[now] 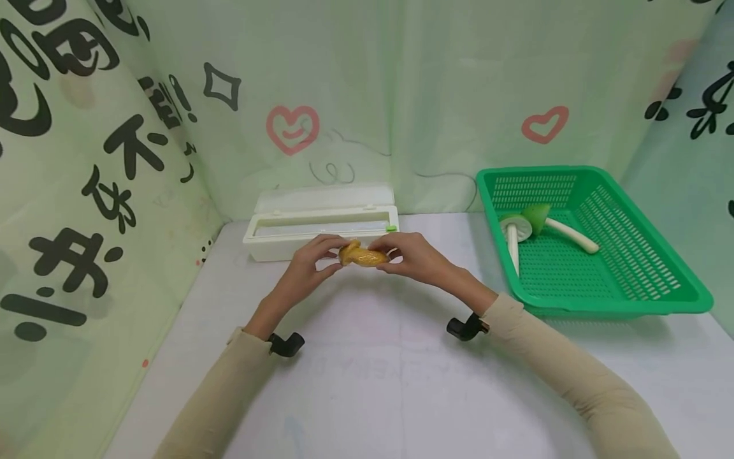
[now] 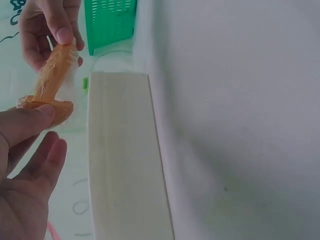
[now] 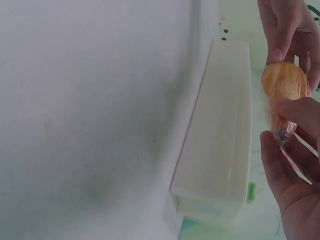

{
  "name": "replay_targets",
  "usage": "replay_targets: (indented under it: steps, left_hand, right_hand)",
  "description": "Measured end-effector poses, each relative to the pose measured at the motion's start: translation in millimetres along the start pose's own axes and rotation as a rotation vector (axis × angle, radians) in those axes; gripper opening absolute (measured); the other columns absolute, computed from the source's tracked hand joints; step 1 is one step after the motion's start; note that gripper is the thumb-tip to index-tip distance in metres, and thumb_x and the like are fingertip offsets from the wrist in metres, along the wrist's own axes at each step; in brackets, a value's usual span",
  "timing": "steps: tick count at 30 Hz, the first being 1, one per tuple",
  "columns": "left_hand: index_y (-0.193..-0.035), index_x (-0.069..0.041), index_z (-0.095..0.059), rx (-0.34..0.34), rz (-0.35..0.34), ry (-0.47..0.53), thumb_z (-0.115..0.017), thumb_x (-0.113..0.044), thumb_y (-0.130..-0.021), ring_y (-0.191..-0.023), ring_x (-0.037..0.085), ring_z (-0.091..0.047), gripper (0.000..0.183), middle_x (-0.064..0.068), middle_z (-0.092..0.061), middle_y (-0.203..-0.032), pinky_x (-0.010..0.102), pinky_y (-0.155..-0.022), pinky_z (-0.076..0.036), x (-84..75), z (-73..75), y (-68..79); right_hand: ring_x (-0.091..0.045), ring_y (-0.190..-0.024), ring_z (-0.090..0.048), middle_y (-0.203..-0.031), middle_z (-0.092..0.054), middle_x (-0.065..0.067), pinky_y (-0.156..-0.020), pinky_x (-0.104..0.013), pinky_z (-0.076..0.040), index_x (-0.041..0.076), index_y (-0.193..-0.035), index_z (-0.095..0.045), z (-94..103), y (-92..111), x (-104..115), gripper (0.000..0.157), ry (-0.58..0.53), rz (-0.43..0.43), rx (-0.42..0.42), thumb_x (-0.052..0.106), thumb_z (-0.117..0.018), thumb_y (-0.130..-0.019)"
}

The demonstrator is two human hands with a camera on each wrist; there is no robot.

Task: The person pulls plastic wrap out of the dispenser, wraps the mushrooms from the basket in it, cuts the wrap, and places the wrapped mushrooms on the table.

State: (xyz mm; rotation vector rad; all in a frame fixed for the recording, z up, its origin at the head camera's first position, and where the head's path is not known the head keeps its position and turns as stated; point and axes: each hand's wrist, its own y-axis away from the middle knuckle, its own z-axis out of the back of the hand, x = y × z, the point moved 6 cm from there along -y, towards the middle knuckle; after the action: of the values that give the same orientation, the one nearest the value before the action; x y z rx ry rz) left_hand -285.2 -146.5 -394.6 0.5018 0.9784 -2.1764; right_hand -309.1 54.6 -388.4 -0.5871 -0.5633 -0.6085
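Above the white tabletop, left hand and right hand pinch the film-wrapped mushroom by cap and stem, sensible holds for something probably light and slippery.

Two mushrooms lie in a green basket before a pale curtain

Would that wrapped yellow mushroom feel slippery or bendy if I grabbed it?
Maybe slippery: shiny clear film wraps the yellow mushroom. Probably stiff: its stem looks straight. Its wider cap might make it roll crookedly.

Wrapped orange item partly behind the hands
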Motion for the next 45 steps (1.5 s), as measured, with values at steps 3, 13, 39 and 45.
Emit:
replay_targets:
  steps: [3,13,39,45]
  left_hand:
    - [-0.132,-0.002,-0.063,0.018,-0.032,0.028,-0.075,0.012,-0.085,-0.116,0.028,-0.063,0.051,0.013,-0.060,-0.130,0.040,-0.091,-0.058,-3.6,-5.4,-8.4]
    - [-0.130,0.003,-0.063,0.031,-0.090,0.076,-0.073,0.016,-0.084,-0.113,0.032,-0.065,0.049,0.018,-0.060,-0.129,0.040,-0.090,-0.059,-9.6,-20.9,-24.3]
    - [-0.137,0.001,-0.057,0.076,-0.079,0.027,-0.071,0.009,-0.089,-0.120,0.027,-0.063,0.050,0.015,-0.063,-0.135,0.028,-0.096,-0.055,-21.6,-44.5,-88.7]
    - [-0.134,-0.001,-0.062,0.081,-0.096,0.010,-0.071,0.009,-0.090,-0.116,0.024,-0.065,0.047,0.012,-0.065,-0.133,0.024,-0.093,-0.055,-26.1,-46.4,-111.3]
  right_hand:
    - [-0.022,-0.100,-0.070,-0.113,-0.072,-0.009,-0.085,-0.037,-0.061,0.002,-0.120,-0.071,6.7,6.2,-3.8,0.035,0.031,-0.009,-0.023,0.003,-0.080,-0.086]
    - [-0.022,-0.099,-0.070,-0.115,-0.072,-0.010,-0.086,-0.036,-0.060,0.003,-0.123,-0.071,20.7,22.3,-8.5,0.037,0.080,-0.069,-0.070,0.005,-0.080,-0.087]
    - [-0.031,-0.103,-0.071,-0.120,-0.070,-0.020,-0.088,-0.042,-0.059,-0.002,-0.124,-0.065,58.3,50.4,-14.4,0.038,0.070,-0.276,-0.352,0.003,-0.078,-0.089]
    - [-0.032,-0.108,-0.070,-0.119,-0.070,-0.019,-0.088,-0.041,-0.059,-0.002,-0.122,-0.065,65.5,50.6,-19.3,0.035,0.063,-0.316,-0.461,0.003,-0.077,-0.090]
